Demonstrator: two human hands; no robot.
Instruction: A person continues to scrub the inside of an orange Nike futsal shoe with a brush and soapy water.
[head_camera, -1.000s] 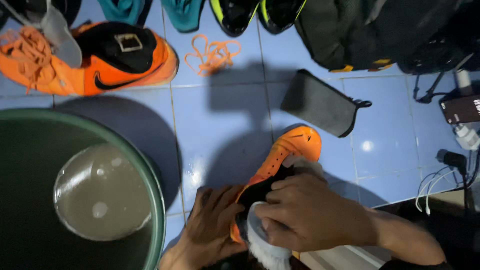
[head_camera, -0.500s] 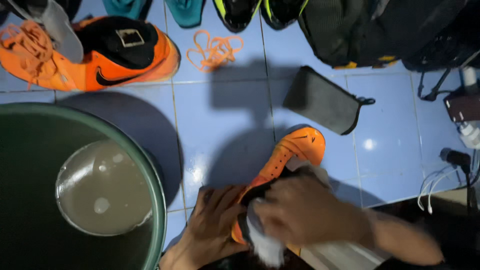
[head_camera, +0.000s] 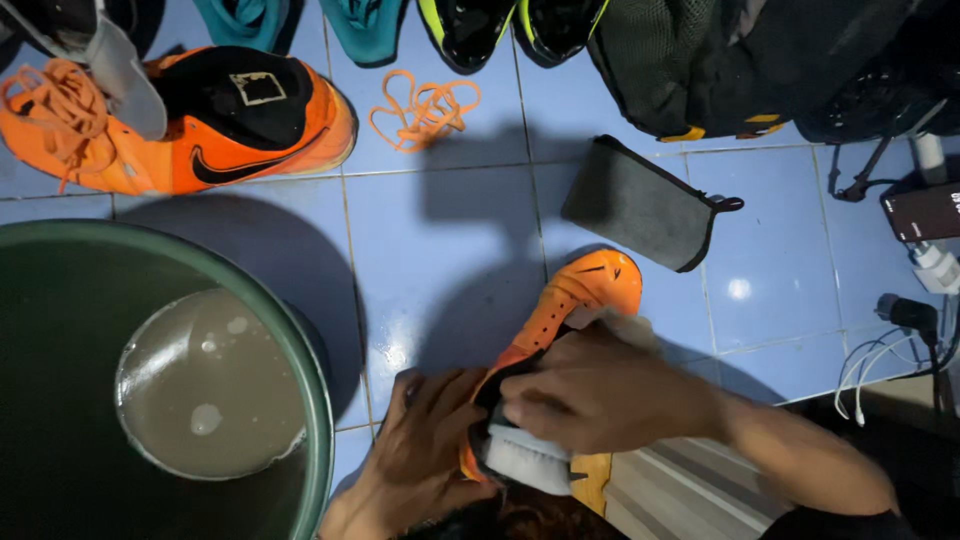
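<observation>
Left hand (head_camera: 425, 445) grips orange shoe (head_camera: 575, 300) on the tiled floor (head_camera: 450, 260); right hand (head_camera: 600, 395), fingers curled, holds brush (head_camera: 525, 460) against it.

Both hands on an orange shoe over the blue tiled floor (head_camera: 450, 260).

I see my left hand (head_camera: 425, 455) bracing the orange shoe (head_camera: 580, 295) while my right hand (head_camera: 600, 395) presses a white-bristled brush (head_camera: 525, 458) against it; a green basin (head_camera: 300, 350) of murky water sits just beside, a grey pouch (head_camera: 640, 205) beyond.
</observation>
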